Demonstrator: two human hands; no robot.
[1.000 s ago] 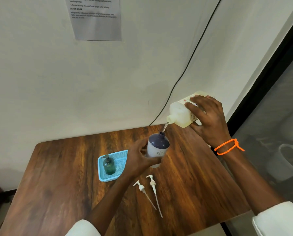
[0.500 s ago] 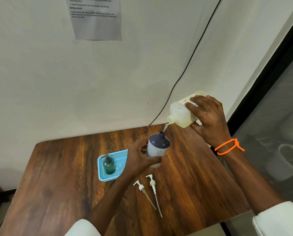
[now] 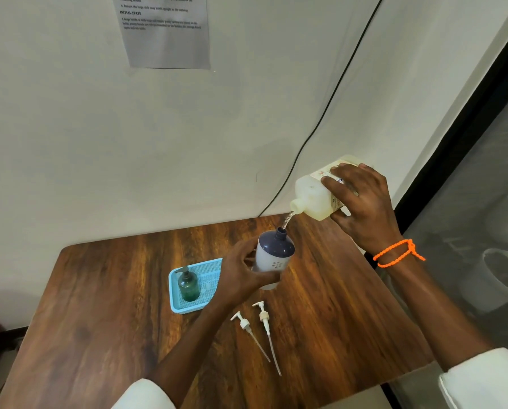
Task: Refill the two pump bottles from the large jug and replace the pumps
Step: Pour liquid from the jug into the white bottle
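Note:
My right hand (image 3: 361, 202) grips the large pale jug (image 3: 313, 199), tipped with its spout down to the left. A thin stream of liquid runs from the spout into the open neck of a white bottle with a dark blue top (image 3: 274, 253). My left hand (image 3: 242, 273) holds that bottle upright above the table. Two white pumps (image 3: 242, 321) (image 3: 263, 315) lie side by side on the wood in front of the bottle. A green pump bottle (image 3: 188, 286) with its dark pump on stands in a light blue tray (image 3: 208, 268) to the left.
The wooden table (image 3: 99, 320) meets a white wall at the back. A black cable (image 3: 320, 128) runs down the wall behind the jug. A printed sheet (image 3: 165, 31) hangs on the wall. Glass with plant pots (image 3: 491, 278) behind it lies to the right.
Barely anything differs. Both hands hold their places and the liquid keeps running from the jug into the white bottle.

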